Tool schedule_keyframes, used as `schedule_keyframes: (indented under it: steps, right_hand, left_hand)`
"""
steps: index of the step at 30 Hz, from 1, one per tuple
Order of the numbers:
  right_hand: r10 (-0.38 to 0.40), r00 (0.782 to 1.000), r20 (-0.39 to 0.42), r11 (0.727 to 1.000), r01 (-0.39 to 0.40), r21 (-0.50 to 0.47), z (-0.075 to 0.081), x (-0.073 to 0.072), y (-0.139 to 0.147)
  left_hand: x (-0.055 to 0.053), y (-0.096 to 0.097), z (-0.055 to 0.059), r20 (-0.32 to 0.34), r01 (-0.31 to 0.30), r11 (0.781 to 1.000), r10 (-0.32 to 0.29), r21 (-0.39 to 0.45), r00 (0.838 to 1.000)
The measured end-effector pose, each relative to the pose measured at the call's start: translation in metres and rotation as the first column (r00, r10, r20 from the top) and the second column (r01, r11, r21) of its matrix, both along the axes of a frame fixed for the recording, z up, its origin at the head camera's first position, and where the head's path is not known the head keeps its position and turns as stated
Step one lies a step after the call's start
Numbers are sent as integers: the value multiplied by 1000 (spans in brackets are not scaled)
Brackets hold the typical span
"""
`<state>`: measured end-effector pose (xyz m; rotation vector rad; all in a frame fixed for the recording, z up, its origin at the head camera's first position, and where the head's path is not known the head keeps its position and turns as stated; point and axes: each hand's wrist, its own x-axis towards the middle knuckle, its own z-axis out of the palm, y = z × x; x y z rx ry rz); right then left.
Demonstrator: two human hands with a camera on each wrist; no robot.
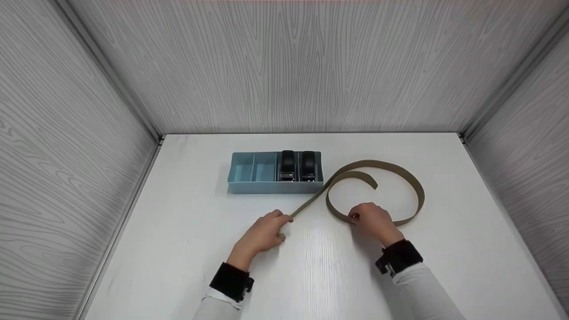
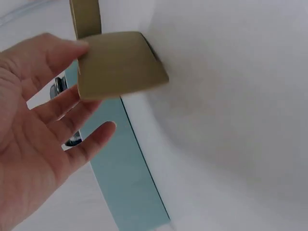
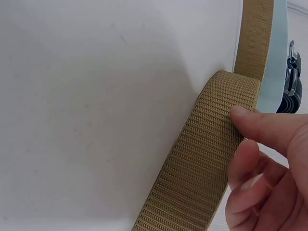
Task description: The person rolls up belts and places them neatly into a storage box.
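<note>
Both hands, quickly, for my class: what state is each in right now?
Left hand: closed, holding one end of the tan strap.
Right hand: closed, holding the same strap partway along its curl.

On the bench [image 1: 200, 222], a tray [image 1: 273, 188] holds two items [image 1: 288, 164] toward three o'clock; the strap [image 1: 378, 164] coils between the tray's three and four o'clock, left hand [image 1: 262, 232] at the coil's eight, right hand [image 1: 373, 220] at six.
</note>
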<state>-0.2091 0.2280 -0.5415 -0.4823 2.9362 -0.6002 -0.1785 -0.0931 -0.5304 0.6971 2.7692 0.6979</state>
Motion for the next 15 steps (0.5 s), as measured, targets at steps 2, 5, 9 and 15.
schedule_keyframes:
  steps: [2,5,9,15]
  right_hand:
    - [-4,1000,10,1000,4,-3,0,1,0]
    - [-4,1000,4,1000,4,-2,-1,2,0]
    - [-5,1000,-12,1000,5,3,-2,2,1]
    - [-5,1000,-19,1000,5,6,-2,2,1]
  left_hand:
    - [-1,-10,0,-43,-90,996,90,-3,995]
    - [-1,-18,-2,-103,-240,970,236,-26,966]
    - [2,-19,-8,-95,-364,930,360,-37,928]
    - [4,-13,-21,-51,-461,887,461,14,886]
